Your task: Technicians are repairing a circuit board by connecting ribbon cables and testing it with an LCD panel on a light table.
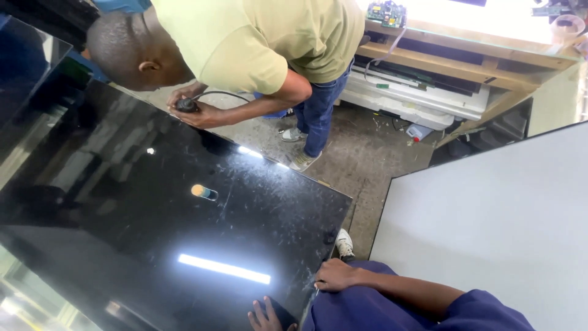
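Right hand (334, 275) rests on the near corner edge of the big black glossy panel (184, 208), fingers curled loosely against its rim rather than clamped around it. Left hand (264, 315) lies flat with fingers spread on the panel's near edge at the bottom of the view; I cannot tell whether it grips underneath. Across the panel, a co-worker in an olive shirt (269, 43) bends over its far edge, pressing a small dark tool (187, 105) with a cable to it. As I judge it, the loose hold is the risk: pressure from the far side could shove the sheet toward the concrete floor (361, 153), and the corner may slip, scratch or crack. A white panel (490, 227) leans just beside it and could be knocked.
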